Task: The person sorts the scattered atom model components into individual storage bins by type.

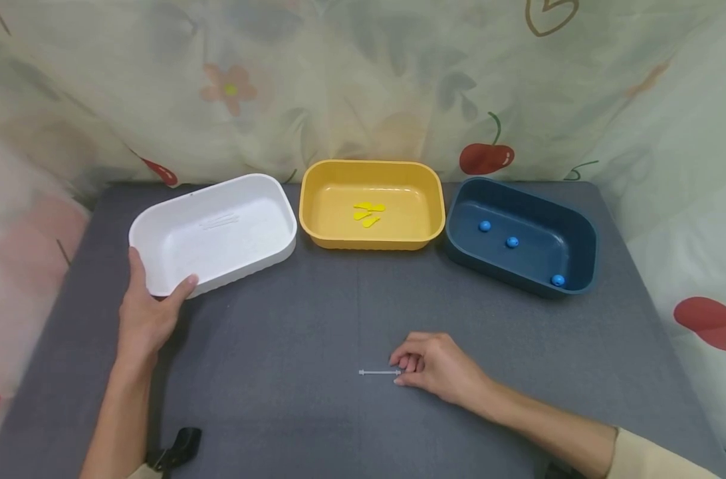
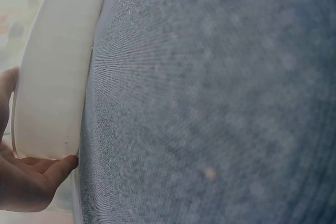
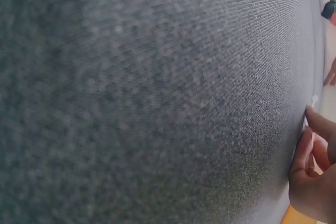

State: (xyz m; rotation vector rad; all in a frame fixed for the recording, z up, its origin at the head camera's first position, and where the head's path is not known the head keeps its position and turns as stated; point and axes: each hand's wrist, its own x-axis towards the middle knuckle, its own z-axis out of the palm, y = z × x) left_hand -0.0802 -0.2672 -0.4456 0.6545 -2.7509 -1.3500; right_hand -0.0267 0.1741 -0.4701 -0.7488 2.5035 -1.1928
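Note:
My left hand (image 1: 146,319) grips the near left corner of a white plastic bin (image 1: 282,249), its thumb on the near side and its fingers along the left end. Thin whitish sticks (image 1: 219,221) lie inside, hard to make out. In the left wrist view, fingertips (image 2: 65,167) touch the bin's end wall low down. At the middle of the table, my right hand (image 1: 439,366) has thumb and forefinger on either side of one end of a small white plastic rod (image 1: 376,372) with knobbed ends. A gap shows between the fingertips and the rod, which appears to lie on the cloth.
A yellow bin (image 1: 371,244) with several yellow teardrop-shaped pieces (image 1: 370,222) stands at the back middle. Right of it, a dark blue bin (image 1: 518,273) holds three blue balls (image 1: 512,242). Grey cloth (image 1: 291,412) covers the table; a patterned curtain (image 1: 363,80) hangs behind.

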